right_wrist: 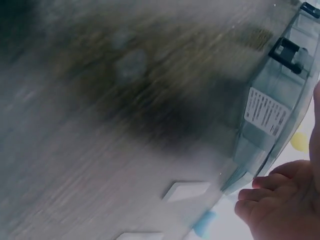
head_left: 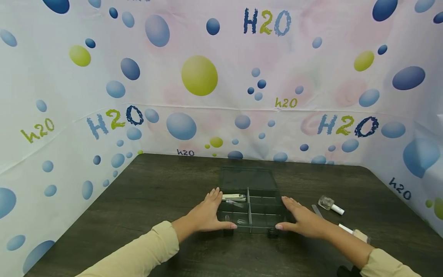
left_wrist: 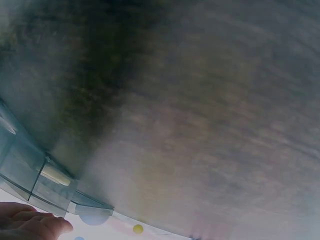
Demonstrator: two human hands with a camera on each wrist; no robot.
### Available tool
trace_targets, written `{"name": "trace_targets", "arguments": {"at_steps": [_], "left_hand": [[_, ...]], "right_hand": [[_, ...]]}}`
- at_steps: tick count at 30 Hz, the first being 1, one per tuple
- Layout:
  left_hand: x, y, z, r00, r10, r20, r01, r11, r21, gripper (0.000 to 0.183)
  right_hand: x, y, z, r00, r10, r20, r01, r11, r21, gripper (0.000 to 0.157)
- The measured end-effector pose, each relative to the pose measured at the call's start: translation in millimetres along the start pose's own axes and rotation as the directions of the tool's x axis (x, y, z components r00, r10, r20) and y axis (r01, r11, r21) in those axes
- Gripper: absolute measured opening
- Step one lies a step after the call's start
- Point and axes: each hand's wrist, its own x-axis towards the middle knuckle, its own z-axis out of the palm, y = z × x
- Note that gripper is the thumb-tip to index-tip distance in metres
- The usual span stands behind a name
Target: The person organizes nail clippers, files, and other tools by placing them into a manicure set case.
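A clear plastic compartment box stands on the dark table with its lid raised at the back. Nail clippers lie in its back left compartment, and small clear pieces lie in the front left one. My left hand lies along the box's left side, fingers extended, thumb at the front corner. On the opposite side is my right hand, also with extended fingers and its thumb near the front latch. In the right wrist view, a barcode label shows on the box.
Right of the box lie a clear bottle with a white cap and a thin grey strip. Another white-capped bottle is partly behind the right forearm. A dark object shows at the bottom edge. A printed sheet surrounds the table.
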Motion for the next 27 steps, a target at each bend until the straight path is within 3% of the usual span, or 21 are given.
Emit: {"name": "trace_targets", "arguments": {"at_steps": [4,7,11,15,17,23,27], "left_hand": [[-0.2,-0.8,-1.7,1.0,-0.003,-0.01,0.003,1.0,0.009,0.105],[-0.3,-1.7,-2.1,1.0,-0.003,-0.007,0.004,1.0,0.005,0.104],[-0.4,-3.0,-1.5,1.0,-0.001,-0.002,0.001,1.0,0.003,0.104],[-0.3,-4.0,-0.6,1.0,0.003,-0.002,-0.003,1.0,0.005,0.103],[-0.4,-4.1,-0.4,1.0,0.006,-0.003,-0.006,1.0,0.004,0.102],[-0.5,-4.9,-0.5,1.0,0.008,-0.005,-0.008,1.0,0.003,0.101],[-0.4,-4.8,-0.5,1.0,0.015,-0.005,-0.015,1.0,0.007,0.101]], "right_hand": [[-5,3,-3.9,0.995,-0.023,-0.095,0.021,1.0,-0.023,0.089],[-9,7,-5.1,0.973,-0.042,-0.228,0.03,0.998,-0.054,0.077],[-15,12,-3.7,0.907,-0.027,-0.419,0.001,0.998,-0.062,0.057],[-22,18,1.4,0.852,0.009,-0.523,-0.051,0.997,-0.065,0.042],[-26,23,6.0,0.848,0.051,-0.527,-0.09,0.995,-0.049,0.038],[-34,34,18.8,0.868,0.201,-0.455,-0.226,0.974,-0.001,0.035],[-35,36,20.1,0.872,0.249,-0.422,-0.278,0.96,-0.009,0.035]]}}
